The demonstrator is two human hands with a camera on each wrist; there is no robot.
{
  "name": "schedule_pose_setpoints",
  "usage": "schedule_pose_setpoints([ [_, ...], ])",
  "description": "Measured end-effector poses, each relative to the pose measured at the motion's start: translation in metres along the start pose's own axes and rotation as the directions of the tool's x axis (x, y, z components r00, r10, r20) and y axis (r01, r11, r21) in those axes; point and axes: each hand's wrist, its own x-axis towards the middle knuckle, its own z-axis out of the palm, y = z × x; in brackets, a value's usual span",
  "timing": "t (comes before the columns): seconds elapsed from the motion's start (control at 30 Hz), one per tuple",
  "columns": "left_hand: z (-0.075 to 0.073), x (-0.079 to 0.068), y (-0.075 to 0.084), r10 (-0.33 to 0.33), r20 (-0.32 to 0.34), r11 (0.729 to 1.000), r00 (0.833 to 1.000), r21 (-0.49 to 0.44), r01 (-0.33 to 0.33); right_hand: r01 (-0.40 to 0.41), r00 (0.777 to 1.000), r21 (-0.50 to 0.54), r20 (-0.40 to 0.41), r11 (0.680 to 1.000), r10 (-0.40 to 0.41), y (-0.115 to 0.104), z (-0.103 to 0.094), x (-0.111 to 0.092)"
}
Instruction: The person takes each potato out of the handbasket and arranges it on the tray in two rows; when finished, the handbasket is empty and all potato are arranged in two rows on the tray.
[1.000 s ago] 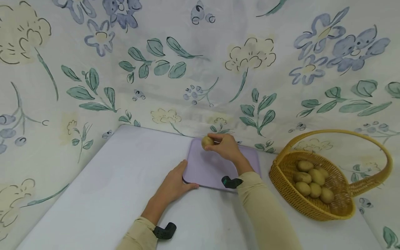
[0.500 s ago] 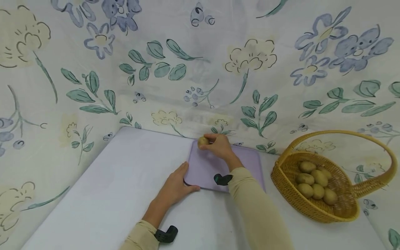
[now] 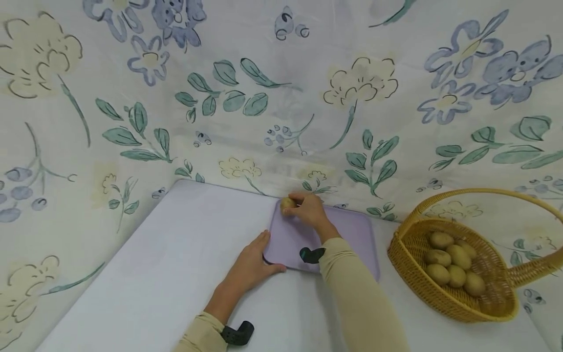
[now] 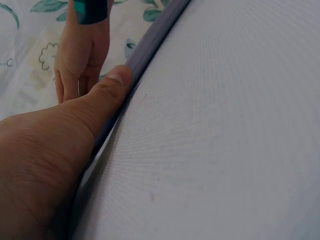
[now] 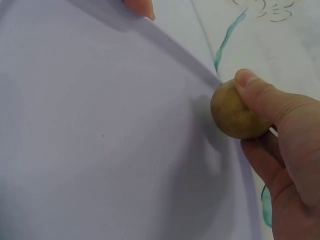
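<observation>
The right hand, at the centre of the frame, reached up from lower right, with thumb and fingers pinching a single potato. The potato was at the upper left corner of a lilac tray — whether it touched the tray could not be determined. The left hand, lower centre, lay about the tray's lower left corner, its fingers close together along the left edge and its thumb spread away along the near rim. Both wrists, in beige sleeves, carried black devices. The tray lay on a smooth white table. At right stood a woven basket with a tall arched handle, seven potatoes visible inside. Pale cloth behind — creased in places — bore blue and cream flowers and green leaves.
</observation>
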Motion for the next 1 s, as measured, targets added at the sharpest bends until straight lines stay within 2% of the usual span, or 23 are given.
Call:
schedule_pose_setpoints([
  [0.53,0.001,-0.003,0.006,0.034,-0.002,0.999,0.999,0.002,-0.034,-0.018,1.000,-0.062,-0.008,0.998,0.018,0.003,0.005,0.004],
  [1.0,-0.003,-0.004,0.003,0.033,-0.012,0.999,0.999,0.007,-0.033,-0.014,1.000,-0.009,-0.017,1.000,0.014,0.000,0.018,0.009],
])
